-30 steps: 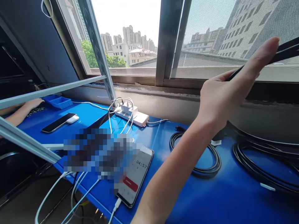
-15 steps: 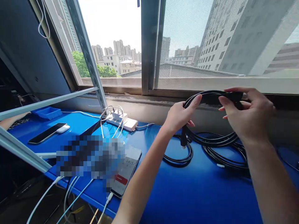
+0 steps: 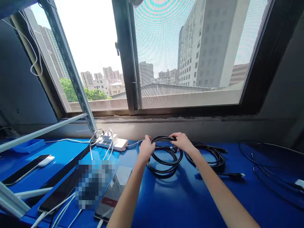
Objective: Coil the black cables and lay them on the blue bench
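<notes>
A coiled black cable [image 3: 169, 163] hangs just above the blue table, tilted, between my two hands. My left hand [image 3: 146, 149] is closed around the coil's left side. My right hand [image 3: 181, 141] grips the coil's upper right, by a dark plug end [image 3: 173, 138]. Beneath it lies a smaller black cable coil [image 3: 162, 174], partly covered by the held one; whether they touch I cannot tell. Right of my right hand a thicker black cable coil [image 3: 215, 156] rests on the table, partly hidden by my forearm. Near it lies a black cable connector [image 3: 235, 175] with a pale tip.
Loose black cables [image 3: 268, 174] spread over the table's right side. A white power strip [image 3: 122, 144] with plugs stands by the wall. Phones, one a grey phone [image 3: 116, 190], lie left of my forearm, with white charging cables. A metal frame post [image 3: 87, 110] rises at left.
My hands have lowered the coiled cable toward the table, over the smaller coil, and now look farther off. The view has shifted, showing more of the table's right side.
</notes>
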`<state>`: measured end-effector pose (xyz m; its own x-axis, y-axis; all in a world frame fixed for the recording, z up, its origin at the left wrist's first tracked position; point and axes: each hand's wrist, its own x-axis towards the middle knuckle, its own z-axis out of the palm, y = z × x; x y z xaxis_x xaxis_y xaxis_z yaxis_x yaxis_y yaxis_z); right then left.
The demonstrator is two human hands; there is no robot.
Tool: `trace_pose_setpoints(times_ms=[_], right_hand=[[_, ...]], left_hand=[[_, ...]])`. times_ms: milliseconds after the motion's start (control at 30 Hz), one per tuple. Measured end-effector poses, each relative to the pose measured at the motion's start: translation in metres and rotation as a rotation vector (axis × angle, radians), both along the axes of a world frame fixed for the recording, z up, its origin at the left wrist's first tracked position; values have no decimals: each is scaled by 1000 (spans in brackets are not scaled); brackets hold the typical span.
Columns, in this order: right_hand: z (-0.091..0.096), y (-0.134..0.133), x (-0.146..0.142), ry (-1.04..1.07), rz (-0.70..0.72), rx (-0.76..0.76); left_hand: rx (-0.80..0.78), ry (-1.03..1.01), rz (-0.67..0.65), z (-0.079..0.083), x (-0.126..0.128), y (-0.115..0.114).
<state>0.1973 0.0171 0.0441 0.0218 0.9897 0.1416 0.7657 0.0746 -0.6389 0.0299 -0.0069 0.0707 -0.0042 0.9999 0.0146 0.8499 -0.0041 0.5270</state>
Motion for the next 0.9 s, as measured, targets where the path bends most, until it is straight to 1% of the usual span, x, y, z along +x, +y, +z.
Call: trace_pose_setpoints(times_ms=[67,167,233,300,467,600,733,900], right_hand=[[-11,1,-6,-74,-13,-52],[-25,-1,-14,-173,-21,-50],[-30,-4,-17,-222,-24,-28],[-32,-8,-19,-249,-30,-3],[-36,-14,-21,-201,-55,107],[-46,-14,-22,-77,-56,228],[-59,-14,-21,58,-92,336],[-66,-22,-20,194,-160,411]], left_hand=[[3,44,39,-18,-1,-2],[36,88,72,-40,-6,-3],[53,85,85,-49,-10,-3],[63,67,101,-55,-14,-2],[84,19,97,-63,-23,-3],[98,3,88,-66,-25,-8],[100,-3,79,-67,-25,-11],[103,-11,78,-66,-24,-12]])
